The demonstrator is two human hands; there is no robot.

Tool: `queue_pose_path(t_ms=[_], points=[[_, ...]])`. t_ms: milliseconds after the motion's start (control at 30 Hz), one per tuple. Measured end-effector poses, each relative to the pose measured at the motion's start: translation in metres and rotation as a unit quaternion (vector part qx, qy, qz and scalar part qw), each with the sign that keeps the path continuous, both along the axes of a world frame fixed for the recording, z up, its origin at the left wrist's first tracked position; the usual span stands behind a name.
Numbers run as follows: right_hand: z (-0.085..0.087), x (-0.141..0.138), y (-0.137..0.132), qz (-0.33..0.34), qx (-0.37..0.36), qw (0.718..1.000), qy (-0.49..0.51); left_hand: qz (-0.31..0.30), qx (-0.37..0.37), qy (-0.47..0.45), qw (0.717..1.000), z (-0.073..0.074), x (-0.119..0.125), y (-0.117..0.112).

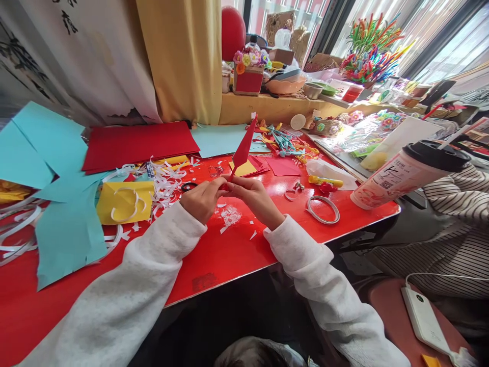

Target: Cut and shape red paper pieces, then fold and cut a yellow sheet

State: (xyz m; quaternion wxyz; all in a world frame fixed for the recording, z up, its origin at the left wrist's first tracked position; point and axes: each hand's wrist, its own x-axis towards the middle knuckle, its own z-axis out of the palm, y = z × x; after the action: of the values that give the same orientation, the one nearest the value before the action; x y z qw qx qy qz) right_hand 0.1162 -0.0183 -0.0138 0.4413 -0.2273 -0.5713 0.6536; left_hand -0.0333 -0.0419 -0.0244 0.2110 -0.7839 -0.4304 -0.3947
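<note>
Both my hands meet over the middle of the red table (229, 265), closed around the lower end of a folded red paper piece (244, 145). Its pointed upper part stands up and leans slightly right, narrowing to a thin neck at my fingers. My left hand (204, 199) pinches it from the left. From the right, my right hand (255, 196) pinches it with thumb and fingertips. The part between the fingers is mostly hidden. Just behind lie a yellow paper square (242, 168) and red paper squares (283, 166). White paper scraps (231, 217) are scattered beneath my hands.
Blue paper sheets (69, 229), a yellow sheet (126, 201) and white strips (168, 188) cover the left side. Red sheets (141, 145) lie behind. At right are a tape roll (323, 210), a glue stick (325, 181), a tilted drink cup (401, 176) and a person's striped sleeve (458, 193).
</note>
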Motion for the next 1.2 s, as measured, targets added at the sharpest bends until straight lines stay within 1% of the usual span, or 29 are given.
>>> queue_pose_path(t_ms=[100,367,533,733,933,1067,1200], points=[[-0.0013,-0.0002,0.0005,-0.001,0.0,1.0,0.002,-0.007,-0.001,0.001,1.0,-0.0002,-0.0003,0.0],[-0.003,-0.0001,0.0009,0.005,0.011,1.0,0.012,-0.003,0.002,0.03,1.0,0.0011,-0.0004,-0.0001],[-0.0004,0.0001,-0.001,-0.005,0.011,1.0,-0.015,-0.01,0.003,0.032,0.999,0.0006,-0.001,-0.0003],[0.0027,-0.0004,-0.0032,-0.007,0.034,0.999,-0.034,-0.004,0.019,0.051,0.999,-0.0004,-0.0017,0.0004],[-0.0035,-0.0035,-0.0006,-0.023,0.051,0.998,-0.036,-0.038,0.015,0.064,0.997,-0.0025,-0.0046,0.0014],[-0.0056,-0.0046,0.0,-0.052,0.074,0.995,-0.049,-0.051,0.001,0.062,0.997,-0.0038,-0.0064,0.0018],[-0.0068,-0.004,-0.0008,-0.07,0.096,0.991,-0.067,-0.065,-0.009,0.079,0.995,-0.0018,-0.0052,0.0019]])
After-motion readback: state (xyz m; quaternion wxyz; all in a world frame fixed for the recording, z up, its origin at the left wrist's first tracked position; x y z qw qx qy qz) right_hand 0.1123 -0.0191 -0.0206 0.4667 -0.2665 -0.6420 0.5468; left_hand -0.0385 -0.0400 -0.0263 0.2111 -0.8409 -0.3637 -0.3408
